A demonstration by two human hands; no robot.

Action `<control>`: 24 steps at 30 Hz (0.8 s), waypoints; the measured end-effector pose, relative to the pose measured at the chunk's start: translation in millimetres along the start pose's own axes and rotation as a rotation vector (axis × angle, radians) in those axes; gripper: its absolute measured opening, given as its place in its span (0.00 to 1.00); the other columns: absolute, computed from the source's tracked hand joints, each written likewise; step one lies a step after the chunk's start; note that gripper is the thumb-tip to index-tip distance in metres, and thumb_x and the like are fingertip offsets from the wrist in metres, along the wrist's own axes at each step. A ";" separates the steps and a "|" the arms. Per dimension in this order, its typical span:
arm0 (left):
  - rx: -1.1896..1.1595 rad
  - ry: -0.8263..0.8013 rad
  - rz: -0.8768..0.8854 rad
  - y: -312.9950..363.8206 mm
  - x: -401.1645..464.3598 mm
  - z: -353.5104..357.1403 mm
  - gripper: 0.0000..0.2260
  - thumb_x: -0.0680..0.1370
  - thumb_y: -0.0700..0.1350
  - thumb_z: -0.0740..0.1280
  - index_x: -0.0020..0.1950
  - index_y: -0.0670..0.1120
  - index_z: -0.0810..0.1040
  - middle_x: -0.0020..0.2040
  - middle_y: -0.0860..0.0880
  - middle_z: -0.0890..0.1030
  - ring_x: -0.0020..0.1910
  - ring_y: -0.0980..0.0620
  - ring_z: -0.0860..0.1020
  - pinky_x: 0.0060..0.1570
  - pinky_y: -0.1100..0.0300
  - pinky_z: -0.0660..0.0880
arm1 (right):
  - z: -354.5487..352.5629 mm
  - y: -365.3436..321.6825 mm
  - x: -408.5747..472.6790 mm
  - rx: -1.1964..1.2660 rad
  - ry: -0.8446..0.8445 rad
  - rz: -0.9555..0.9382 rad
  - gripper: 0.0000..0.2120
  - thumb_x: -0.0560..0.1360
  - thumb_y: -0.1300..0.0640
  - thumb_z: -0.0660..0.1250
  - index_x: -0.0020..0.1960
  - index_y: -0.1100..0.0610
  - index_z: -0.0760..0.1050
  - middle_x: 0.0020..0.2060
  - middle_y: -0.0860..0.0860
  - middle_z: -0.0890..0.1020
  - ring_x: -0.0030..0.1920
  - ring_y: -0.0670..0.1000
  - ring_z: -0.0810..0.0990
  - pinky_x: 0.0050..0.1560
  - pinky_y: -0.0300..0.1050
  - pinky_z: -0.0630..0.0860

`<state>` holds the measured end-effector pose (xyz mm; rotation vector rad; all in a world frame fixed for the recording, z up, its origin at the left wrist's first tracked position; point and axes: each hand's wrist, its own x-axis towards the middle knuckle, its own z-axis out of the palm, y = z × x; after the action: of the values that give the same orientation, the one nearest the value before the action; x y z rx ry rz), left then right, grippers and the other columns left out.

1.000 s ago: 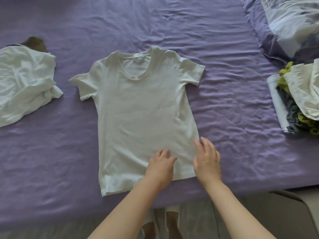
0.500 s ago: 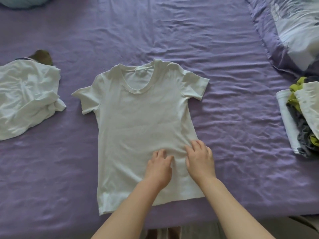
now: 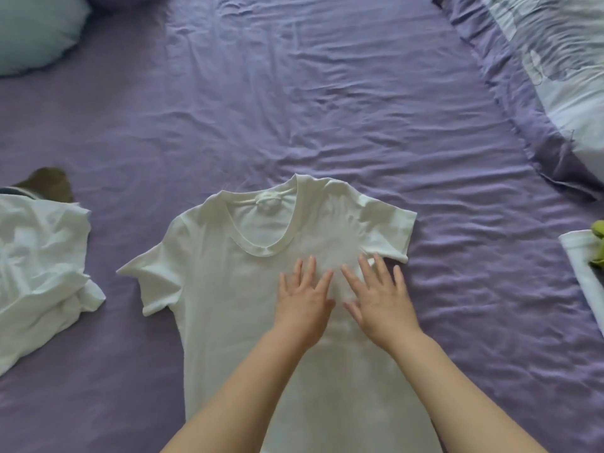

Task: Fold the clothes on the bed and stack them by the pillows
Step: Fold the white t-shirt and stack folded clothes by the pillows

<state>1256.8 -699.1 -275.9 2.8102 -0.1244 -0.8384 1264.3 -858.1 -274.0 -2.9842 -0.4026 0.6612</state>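
A white T-shirt point(image 3: 228, 289) lies spread flat, neck away from me, on the purple bed sheet point(image 3: 327, 109). My left hand point(image 3: 304, 302) and my right hand point(image 3: 379, 299) lie side by side on its chest below the collar, palms down, fingers straight and spread, pressing the cloth. A crumpled white garment point(image 3: 39, 273) lies at the left. A stack of folded clothes point(image 3: 585, 256), white with green, shows at the right edge, below the patterned pillow point(image 3: 562, 70).
A pale blue pillow point(image 3: 29, 31) sits at the top left corner. A dark brown item point(image 3: 49, 184) pokes out behind the crumpled garment. Bare purple sheet stretches beyond the shirt's collar.
Both hands have slid up the shirt from near its hem to the chest, smoothing it. The view has shifted, so the shirt sits lower in frame.
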 end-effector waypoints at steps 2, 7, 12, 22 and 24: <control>0.053 -0.006 0.035 -13.0 21.8 -13.2 0.26 0.82 0.58 0.49 0.78 0.55 0.46 0.78 0.47 0.40 0.76 0.45 0.37 0.73 0.43 0.38 | -3.6 18.0 20.8 -0.040 -0.095 0.158 0.30 0.79 0.38 0.48 0.76 0.44 0.39 0.77 0.49 0.43 0.76 0.54 0.38 0.71 0.65 0.41; 0.184 -0.012 0.113 -32.8 59.1 -37.6 0.28 0.81 0.62 0.47 0.78 0.55 0.44 0.79 0.47 0.41 0.76 0.45 0.36 0.72 0.40 0.37 | -12.3 23.5 28.6 -0.111 -0.173 0.231 0.30 0.79 0.38 0.47 0.76 0.45 0.40 0.77 0.50 0.45 0.76 0.56 0.39 0.70 0.67 0.41; 0.156 0.082 0.133 -23.2 84.4 -59.7 0.28 0.81 0.62 0.44 0.78 0.54 0.42 0.78 0.47 0.39 0.76 0.46 0.34 0.70 0.42 0.31 | -34.0 10.7 45.5 0.028 0.252 0.102 0.19 0.71 0.52 0.71 0.59 0.56 0.77 0.65 0.57 0.74 0.70 0.60 0.67 0.66 0.66 0.61; 0.071 0.347 -0.056 -18.8 172.9 -105.4 0.17 0.81 0.45 0.58 0.70 0.48 0.67 0.67 0.47 0.70 0.74 0.44 0.55 0.73 0.42 0.42 | -42.6 68.9 119.1 -0.009 0.381 0.186 0.20 0.67 0.67 0.73 0.58 0.58 0.78 0.43 0.56 0.80 0.45 0.59 0.79 0.58 0.63 0.72; 0.057 0.375 -0.032 -23.0 180.8 -107.1 0.11 0.80 0.49 0.59 0.59 0.48 0.76 0.57 0.48 0.76 0.66 0.44 0.64 0.73 0.45 0.47 | -48.7 81.3 126.9 0.008 0.437 0.153 0.14 0.63 0.71 0.74 0.45 0.59 0.80 0.35 0.55 0.77 0.34 0.59 0.77 0.44 0.55 0.75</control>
<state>1467.1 -683.4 -289.7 2.9706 -0.0451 -0.3056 1415.2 -902.9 -290.7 -3.0492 -0.1426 0.0056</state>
